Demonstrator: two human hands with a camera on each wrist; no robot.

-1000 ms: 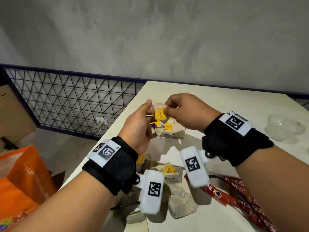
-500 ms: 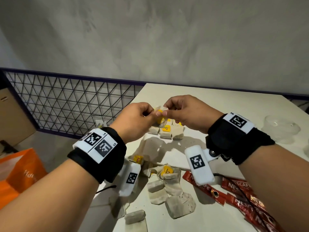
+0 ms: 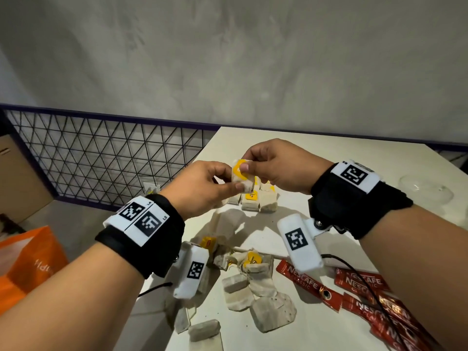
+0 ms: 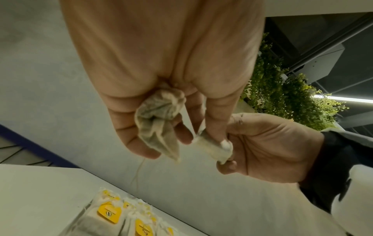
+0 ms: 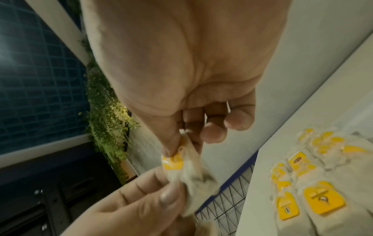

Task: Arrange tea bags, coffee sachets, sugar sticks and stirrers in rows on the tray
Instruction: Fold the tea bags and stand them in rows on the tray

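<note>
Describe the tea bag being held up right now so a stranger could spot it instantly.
Look above the far end of the white table, where the two hands meet. The tea bag is pinched between the left hand and right hand; it alone is off the table, its yellow tag under the right thumb.

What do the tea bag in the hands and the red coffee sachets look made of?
Tea bag: thin, matte filter paper, crumpled and slightly see-through, with a glossy yellow card tag. Coffee sachets: probably foil-plastic film, judging by the glossy red print.
</note>
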